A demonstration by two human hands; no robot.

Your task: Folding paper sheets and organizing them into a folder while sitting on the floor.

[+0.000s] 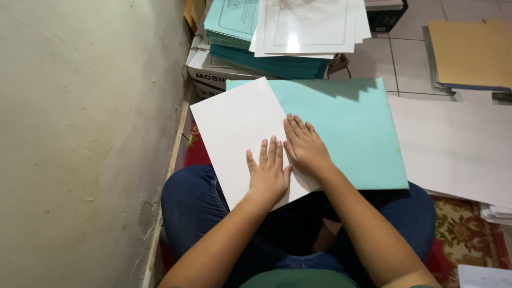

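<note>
On the person's lap, a white sheet (237, 133) lies tilted over the left part of a teal folder (352, 133). Both hands rest flat on the sheet with fingers spread, side by side and touching, gripping nothing: the left hand (268, 173) nearer the body, the right hand (305, 146) at the sheet's right edge, where it meets the folder. Beyond the folder stands a cardboard box (205, 72) piled with papers (306, 24). More white sheets (453, 144) lie to the right.
</note>
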